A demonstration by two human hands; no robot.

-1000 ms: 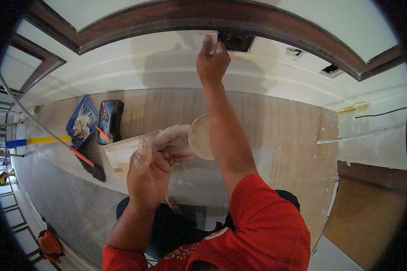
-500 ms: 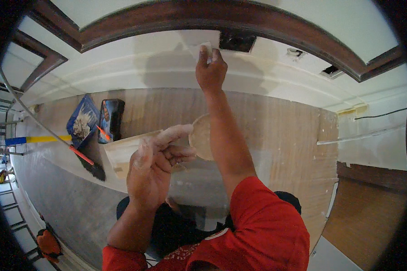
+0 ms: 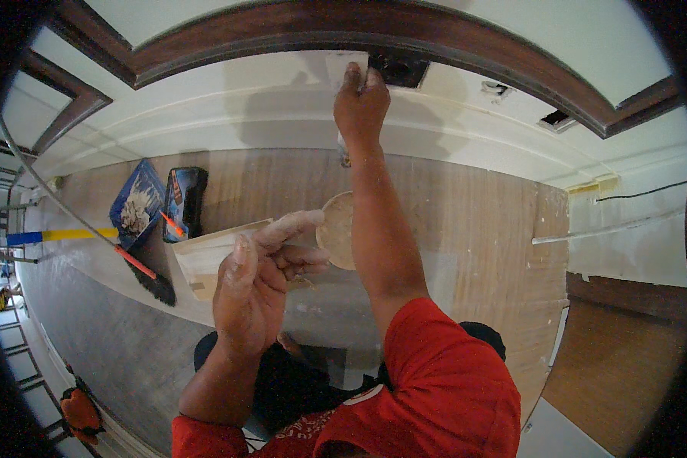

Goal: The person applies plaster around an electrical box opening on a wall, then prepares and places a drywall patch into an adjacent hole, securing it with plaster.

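My right hand (image 3: 361, 103) is raised to the white wall (image 3: 282, 84). It grips a putty knife whose pale, flat blade (image 3: 346, 67) lies against the wall beside a dark rectangular opening (image 3: 402, 71); the handle's end shows below the wrist. Nearer to me, my left hand (image 3: 259, 286) is held up, palm turned inward, with its fingers stretched out and coated in white residue. Nothing is in it. Just past its fingertips stands a round tan tub or disc (image 3: 337, 233), partly behind my right forearm. Under that hand a pale board (image 3: 214, 256) lies on the floor.
To the left are a blue dustpan (image 3: 139, 206) with white scraps, a black case (image 3: 185, 204), a broom head (image 3: 151, 284) and a blue-and-yellow pole (image 3: 61, 237). Dark wooden trim (image 3: 282, 34) crosses the wall. Two smaller wall holes (image 3: 557, 120) sit right. An orange-and-black item (image 3: 80, 412) lies lower left.
My right hand has shifted slightly upward and turned, so the blade sits higher and the handle's end now shows below the wrist. My left hand is almost unchanged.
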